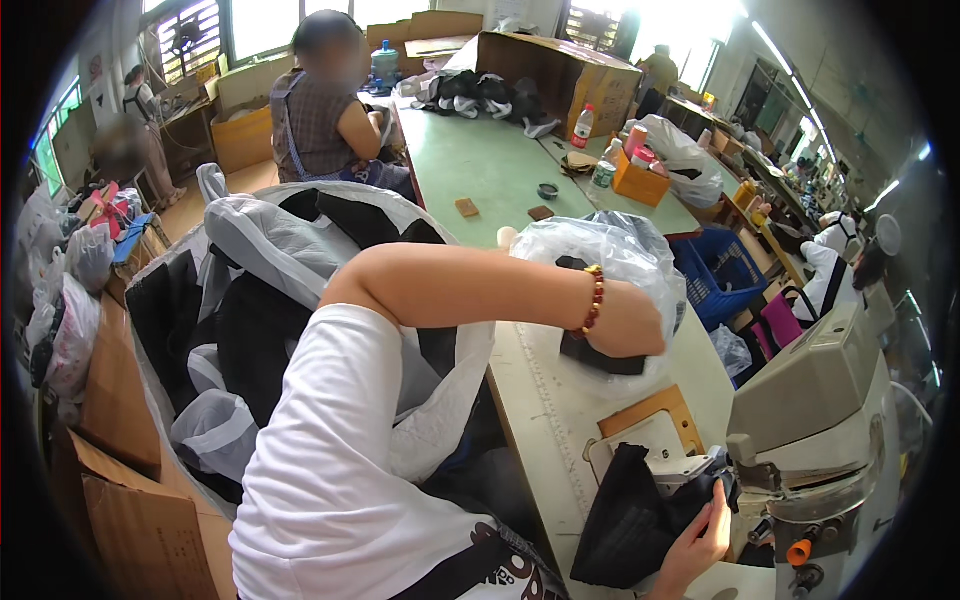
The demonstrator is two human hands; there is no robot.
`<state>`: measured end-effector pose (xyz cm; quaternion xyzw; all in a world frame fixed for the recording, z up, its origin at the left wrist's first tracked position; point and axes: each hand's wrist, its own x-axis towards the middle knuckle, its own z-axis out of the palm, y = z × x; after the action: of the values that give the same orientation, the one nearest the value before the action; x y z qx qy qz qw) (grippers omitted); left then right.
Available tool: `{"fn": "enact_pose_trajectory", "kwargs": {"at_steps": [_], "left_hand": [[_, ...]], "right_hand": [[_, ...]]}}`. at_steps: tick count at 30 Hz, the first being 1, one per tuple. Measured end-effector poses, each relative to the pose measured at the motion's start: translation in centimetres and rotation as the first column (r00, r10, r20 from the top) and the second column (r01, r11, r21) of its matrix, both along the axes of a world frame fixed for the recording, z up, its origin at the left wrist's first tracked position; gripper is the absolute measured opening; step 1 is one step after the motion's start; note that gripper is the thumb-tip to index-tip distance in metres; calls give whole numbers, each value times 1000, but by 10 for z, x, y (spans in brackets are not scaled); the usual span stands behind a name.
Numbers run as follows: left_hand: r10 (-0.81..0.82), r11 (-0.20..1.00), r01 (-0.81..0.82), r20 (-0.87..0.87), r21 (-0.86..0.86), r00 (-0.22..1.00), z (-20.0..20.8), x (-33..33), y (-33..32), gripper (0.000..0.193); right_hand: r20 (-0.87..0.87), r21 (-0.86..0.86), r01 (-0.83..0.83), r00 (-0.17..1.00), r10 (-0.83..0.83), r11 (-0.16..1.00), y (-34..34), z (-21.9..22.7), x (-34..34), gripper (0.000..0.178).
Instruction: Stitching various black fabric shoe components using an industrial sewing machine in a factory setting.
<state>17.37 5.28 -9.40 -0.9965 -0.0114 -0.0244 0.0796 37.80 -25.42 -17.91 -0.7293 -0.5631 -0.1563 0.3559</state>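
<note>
Head view: black cloth (622,528) sits at the sewing machine (815,385), seemingly being positioned, fingers of the right hand (694,548) together against it, the left hand (626,324) at a plastic bag (592,236) (whether either pinches, I cannot tell), so the next move likely calls for alignment.

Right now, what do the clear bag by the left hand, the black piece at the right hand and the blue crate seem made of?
Clear bag: thin, glossy plastic film, judging by its crinkles and see-through shine. Black piece: probably matte fabric, since it drapes softly. Blue crate: likely hard plastic; its walls look stiff.
</note>
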Motion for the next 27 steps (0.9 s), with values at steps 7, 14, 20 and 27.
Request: {"fn": "enact_pose_trajectory", "kwargs": {"at_steps": [7,14,20,27], "left_hand": [[98,974,-104,39,201,994,-39,42,25,14],[151,989,-142,318,-51,936,-35,45,26,22],[46,886,50,195,-462,980,-8,26,30,32],[24,662,33,65,-749,998,-19,62,-11,22]], "right_hand": [[-1,-32,29,1000,-29,999,-3,-1,3,31],[26,-5,69,997,-69,998,-13,-5,6,31],[53,77,61,996,-65,995,2,-3,-4,43],[143,65,98,984,-106,993,-6,-10,7,41]]}}
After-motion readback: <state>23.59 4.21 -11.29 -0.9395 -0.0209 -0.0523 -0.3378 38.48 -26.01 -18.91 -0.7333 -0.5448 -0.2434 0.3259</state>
